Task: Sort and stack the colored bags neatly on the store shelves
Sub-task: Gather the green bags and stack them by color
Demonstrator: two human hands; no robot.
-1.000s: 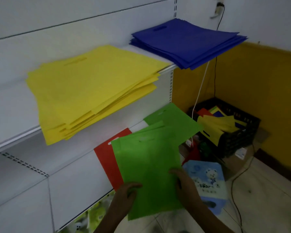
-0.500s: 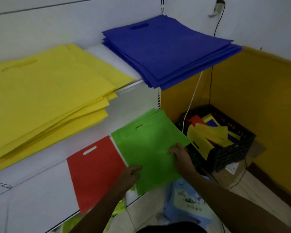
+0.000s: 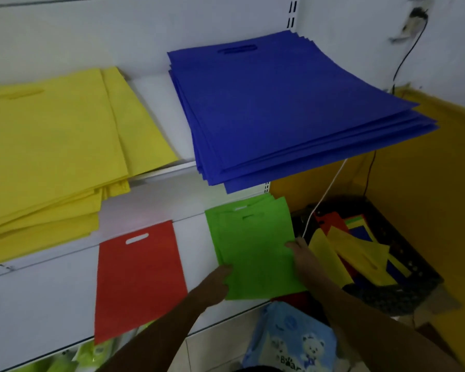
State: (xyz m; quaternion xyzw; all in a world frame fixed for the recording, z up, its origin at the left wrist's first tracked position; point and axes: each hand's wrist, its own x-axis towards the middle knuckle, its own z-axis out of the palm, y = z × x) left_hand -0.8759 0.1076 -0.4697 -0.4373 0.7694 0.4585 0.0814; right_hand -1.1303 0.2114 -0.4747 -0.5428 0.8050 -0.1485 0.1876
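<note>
Framing the green bags (image 3: 253,251) at lower centre of the frame, the left hand (image 3: 215,287) pinches the stack's lower left corner and the right hand (image 3: 302,255) lies with straight fingers along its right edge. This stack lies flat on the lower shelf (image 3: 38,291), beside a single red bag (image 3: 140,280). Right of them, a black crate (image 3: 403,288) holds mixed bags. On the upper shelf (image 3: 156,95), yellow bags (image 3: 51,146) lie at left, blue bags (image 3: 274,111) at right.

Both forearms reach forward, left hand (image 3: 217,284) and right hand (image 3: 301,255) (fingers blurred) apart.
</note>
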